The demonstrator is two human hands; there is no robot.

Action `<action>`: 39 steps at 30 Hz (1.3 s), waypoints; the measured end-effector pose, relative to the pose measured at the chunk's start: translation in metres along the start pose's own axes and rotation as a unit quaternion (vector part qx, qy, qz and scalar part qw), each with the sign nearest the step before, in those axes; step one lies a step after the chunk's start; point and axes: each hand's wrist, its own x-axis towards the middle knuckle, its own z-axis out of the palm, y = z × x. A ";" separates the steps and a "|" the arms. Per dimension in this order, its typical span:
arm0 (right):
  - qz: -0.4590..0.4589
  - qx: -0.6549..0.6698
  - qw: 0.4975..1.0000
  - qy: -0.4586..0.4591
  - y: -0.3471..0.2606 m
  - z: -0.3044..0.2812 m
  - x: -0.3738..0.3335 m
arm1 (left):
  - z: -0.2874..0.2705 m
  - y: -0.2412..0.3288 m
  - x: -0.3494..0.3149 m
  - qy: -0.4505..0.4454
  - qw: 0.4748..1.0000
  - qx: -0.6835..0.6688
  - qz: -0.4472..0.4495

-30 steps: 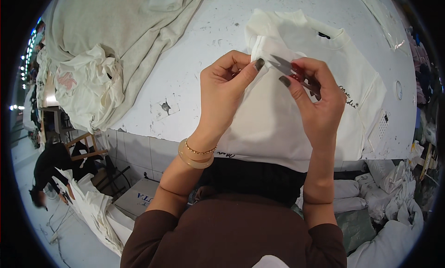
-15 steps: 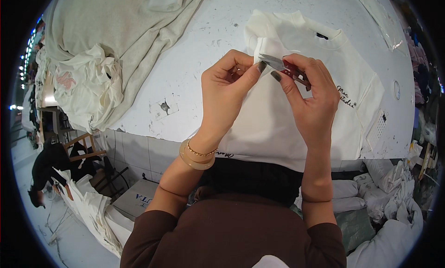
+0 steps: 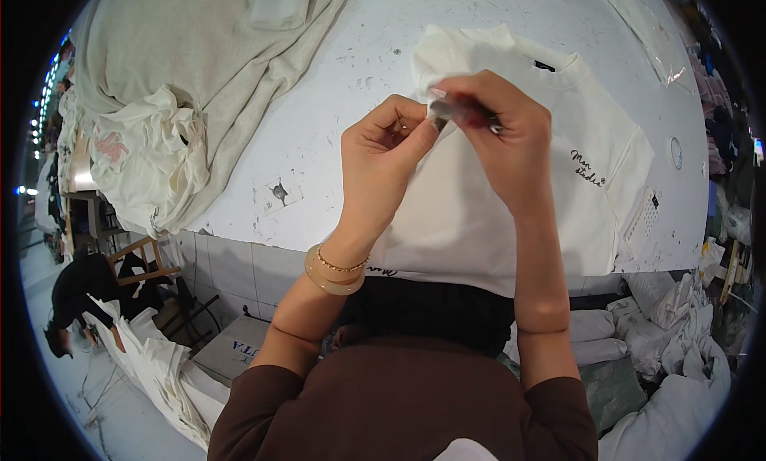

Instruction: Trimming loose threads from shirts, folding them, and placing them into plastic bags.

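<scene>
1. The white sweatshirt (image 3: 487, 214) lies on the white table (image 3: 319, 158) directly in front of the person, its collar (image 3: 562, 70) toward the far side and its lower part reaching the near edge.
2. The left hand (image 3: 381, 146) is pinching white fabric of the sweatshirt between thumb and index finger, over the garment's left part; the other fingers are curled in.
3. The right hand (image 3: 511, 130) grips red-handled thread snips (image 3: 472, 112), which point left toward the left thumb. Motion blurs the snips, so I cannot tell whether the blades meet or touch the fabric.
4. The two hands are close together, with the snips between them.
5. A black neck label (image 3: 544, 65) shows inside the collar, and dark script embroidery (image 3: 588, 167) runs slantwise to the right of the right hand.
6. On the left wrist sit a pale bangle (image 3: 321, 282) and a gold beaded bracelet (image 3: 341, 267).
7. At the table's left, a crumpled white garment with a pink motif (image 3: 152, 170) rests against a large beige fleece cloth (image 3: 215, 70).
8. Clear plastic packaging (image 3: 650, 34) lies at the far right; a white card with dark marks (image 3: 642, 222) is just beside the sweatshirt.
9. Beyond the table at lower left, a co-worker in black (image 3: 80, 289) is beside a wooden frame (image 3: 148, 263) and long white fabric (image 3: 163, 373).
</scene>
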 end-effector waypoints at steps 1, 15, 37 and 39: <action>-0.001 -0.002 1.000 0.002 0.008 0.001 0.003 | 0.000 0.000 0.000 -0.002 1.000 -0.001 0.001; -0.041 -0.005 0.999 -0.024 0.004 0.004 0.014 | -0.007 0.002 0.003 -0.019 1.000 0.001 -0.024; 0.236 -0.285 0.870 0.324 0.078 -0.147 -0.078 | -0.230 -0.033 0.073 0.294 0.873 0.389 0.009; 0.262 -0.271 0.847 0.376 0.094 -0.172 -0.104 | -0.226 -0.040 0.068 0.292 0.839 0.456 0.047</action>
